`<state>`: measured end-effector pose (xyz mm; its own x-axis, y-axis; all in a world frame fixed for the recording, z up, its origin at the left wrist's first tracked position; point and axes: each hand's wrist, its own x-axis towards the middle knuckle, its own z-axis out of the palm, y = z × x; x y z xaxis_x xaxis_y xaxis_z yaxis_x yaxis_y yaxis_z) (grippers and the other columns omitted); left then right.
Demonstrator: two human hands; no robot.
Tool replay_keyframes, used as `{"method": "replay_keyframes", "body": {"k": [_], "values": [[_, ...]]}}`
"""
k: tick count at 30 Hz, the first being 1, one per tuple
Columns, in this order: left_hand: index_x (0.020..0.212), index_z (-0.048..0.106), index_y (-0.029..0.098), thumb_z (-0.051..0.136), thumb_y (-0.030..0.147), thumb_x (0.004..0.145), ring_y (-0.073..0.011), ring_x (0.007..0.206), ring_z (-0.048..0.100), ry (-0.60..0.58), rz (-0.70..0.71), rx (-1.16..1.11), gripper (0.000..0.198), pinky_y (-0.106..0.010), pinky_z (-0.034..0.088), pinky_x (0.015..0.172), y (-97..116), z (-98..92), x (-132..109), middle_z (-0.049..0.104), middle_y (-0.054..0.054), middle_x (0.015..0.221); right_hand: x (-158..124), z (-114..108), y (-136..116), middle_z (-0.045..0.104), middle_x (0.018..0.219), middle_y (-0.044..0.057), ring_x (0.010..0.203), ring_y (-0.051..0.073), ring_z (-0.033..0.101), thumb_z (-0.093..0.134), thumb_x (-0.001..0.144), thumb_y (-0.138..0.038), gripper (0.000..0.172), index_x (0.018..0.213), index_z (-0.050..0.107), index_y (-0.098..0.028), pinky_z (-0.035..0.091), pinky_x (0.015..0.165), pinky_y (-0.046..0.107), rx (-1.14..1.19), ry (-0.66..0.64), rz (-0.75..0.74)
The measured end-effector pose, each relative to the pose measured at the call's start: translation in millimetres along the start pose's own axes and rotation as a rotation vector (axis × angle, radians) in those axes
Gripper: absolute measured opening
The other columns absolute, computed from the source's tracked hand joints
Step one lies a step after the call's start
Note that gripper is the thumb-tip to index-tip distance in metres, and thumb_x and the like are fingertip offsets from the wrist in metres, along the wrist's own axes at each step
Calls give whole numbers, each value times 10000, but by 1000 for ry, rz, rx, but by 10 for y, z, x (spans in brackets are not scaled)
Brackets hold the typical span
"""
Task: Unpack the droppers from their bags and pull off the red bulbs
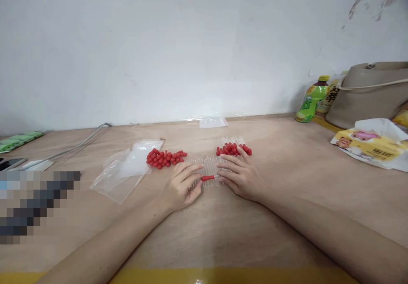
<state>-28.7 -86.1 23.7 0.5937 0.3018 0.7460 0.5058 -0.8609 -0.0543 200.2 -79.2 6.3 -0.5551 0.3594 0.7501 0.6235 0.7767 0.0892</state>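
Observation:
Between my hands a red rubber bulb (208,177) lies sideways, its right end on a thin clear tube. My left hand (183,186) pinches the bulb's left end between thumb and fingers. At the other end, the fingertips of my right hand (240,175) close on the tube, which they mostly hide. Under and behind both hands lies a row of clear thin tubes (210,163), side by side. A heap of loose red bulbs (163,158) sits behind my left hand. Just beyond my right fingers is a bunch of red-capped droppers (234,149), tubes pointing away.
Clear plastic bags (123,173) lie left of the heap, and a small bag (213,123) lies near the wall. On the right stand a green bottle (313,99), a beige handbag (366,90) and a tissue pack (371,146). A grey cable (79,145) crosses the left.

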Motion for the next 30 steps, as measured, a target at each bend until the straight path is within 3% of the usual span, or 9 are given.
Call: {"method": "replay_keyframes", "body": {"k": [5,12,17,30], "values": [[1181,491,143,579,277,777,-243,1125,493,-139,-38,-55,435,-418,430,943,32,80,1,545,-132,1196,14,32,-58,687,926,1,1053,197,548,530,834,-228,139,922,637,-213,210,1060,512,79,28,-6],[982,594,149,532,192,829,-176,963,603,-84,60,-59,170,-332,504,877,46,184,7,666,-66,969,8,94,-102,692,893,50,955,177,599,522,827,-167,144,921,630,-143,436,951,394,200,57,-95],[945,601,143,506,196,838,-177,972,605,-140,72,-35,152,-341,486,905,53,145,10,666,-79,981,-30,114,-94,658,1009,101,1002,164,584,505,834,-137,138,920,612,-119,449,964,350,231,48,-148],[912,588,143,433,202,874,-152,971,601,-272,17,-110,170,-341,426,970,84,88,22,662,-74,984,-33,69,-110,661,977,106,1071,171,547,483,845,-122,132,921,590,-106,413,1011,374,193,19,-206]]}}
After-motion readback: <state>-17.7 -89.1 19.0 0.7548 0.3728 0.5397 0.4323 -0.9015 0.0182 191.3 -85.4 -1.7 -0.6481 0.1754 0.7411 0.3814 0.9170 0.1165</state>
